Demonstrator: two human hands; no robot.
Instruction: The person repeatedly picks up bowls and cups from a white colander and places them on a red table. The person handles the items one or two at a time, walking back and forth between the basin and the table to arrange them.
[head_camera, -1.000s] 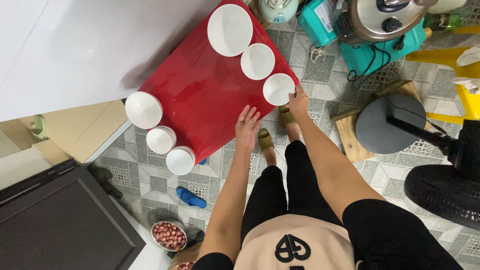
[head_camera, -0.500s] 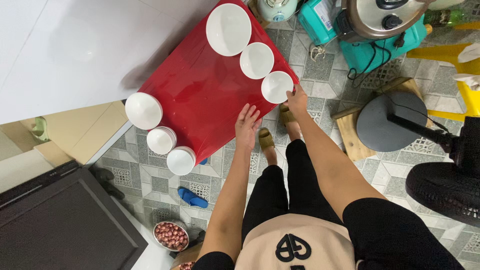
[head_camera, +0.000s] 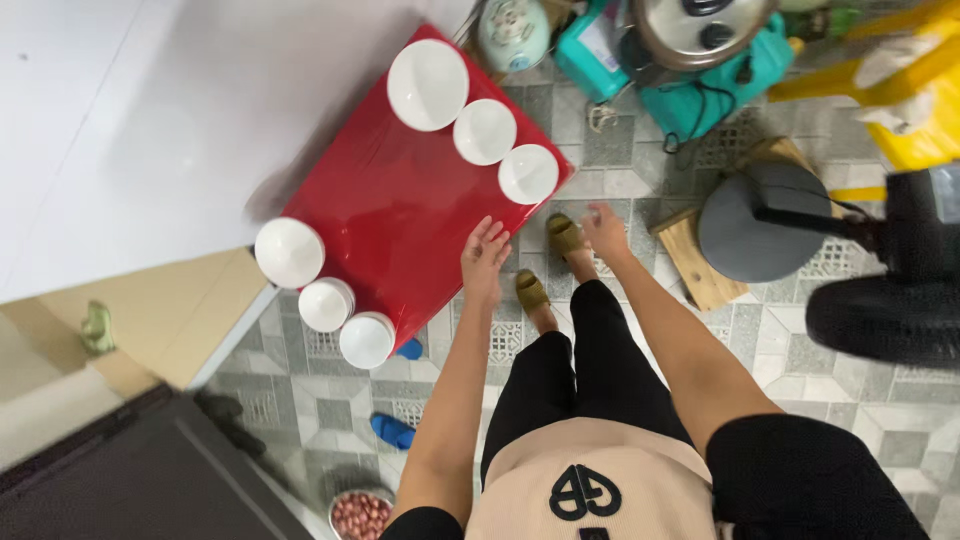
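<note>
Left grip (head_camera: 485, 260) open, fingers spread flat on red desk (head_camera: 400, 210) edge; right grip (head_camera: 606, 228) blurred, empty, just off it. Six white bowls (head_camera: 527, 173) along desk sides, contents hidden. Floor bowl (head_camera: 361, 514) holds reddish bits, cut off.

Shiny red table (head_camera: 400, 215) showing six white bowls, nearest white bowl (head_camera: 527, 173) sitting by the edge, grey patterned floor tiles (head_camera: 600, 150) spreading below, olive green sandals (head_camera: 530, 291), black trousers (head_camera: 610, 370), teal box (head_camera: 700, 95), blue slipper (head_camera: 392, 431), yellow stool (head_camera: 900, 100) glowing.
</note>
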